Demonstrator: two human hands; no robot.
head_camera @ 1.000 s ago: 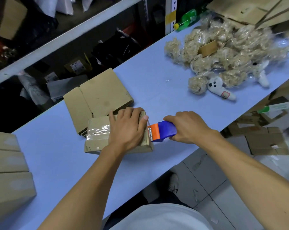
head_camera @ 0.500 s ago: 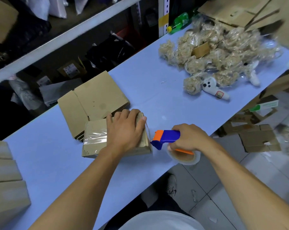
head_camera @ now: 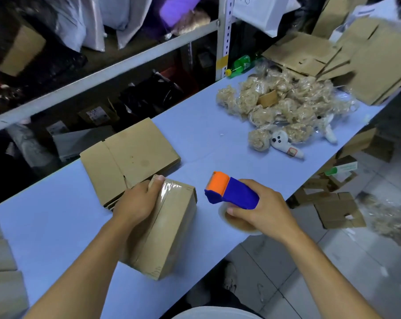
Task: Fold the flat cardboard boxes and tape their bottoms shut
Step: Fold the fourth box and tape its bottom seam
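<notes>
One folded box (head_camera: 162, 229) (taped), one tape dispenser (head_camera: 231, 192)

Premises: a packing and stockroom area — long blue table (head_camera: 218, 134) backed by metal shelving (head_camera: 103, 72) crammed with bagged goods, flat cardboard boxes (head_camera: 130, 153) stacked, bagged plush toys (head_camera: 284, 107) heaped — more cartons on the tiled floor (head_camera: 333, 272).

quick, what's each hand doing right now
Left hand: grips the taped box.
Right hand: holds the tape dispenser, clear of the box.
</notes>
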